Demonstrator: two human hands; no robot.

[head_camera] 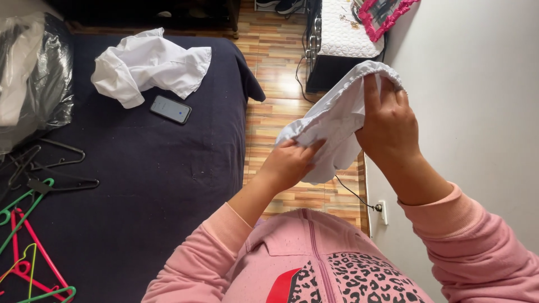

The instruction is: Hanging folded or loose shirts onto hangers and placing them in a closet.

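Pink zip-up sweatshirt point(314, 252), leopard-print panel

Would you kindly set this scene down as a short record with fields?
left hand: grips the lower edge of the white cloth
right hand: holds the cloth's upper gathered edge, fingers over it
bed: dark cover
on bed: crumpled white shirt, phone, coloured hangers
floor: wooden boards

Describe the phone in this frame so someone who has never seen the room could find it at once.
Start at the dark navy bed filling the left of the view. Near its upper middle lies a crumpled white shirt; just below the shirt rests the flat dark rectangular smartphone, screen up. It is the only hard, glossy thing there, apart from the coloured hangers.
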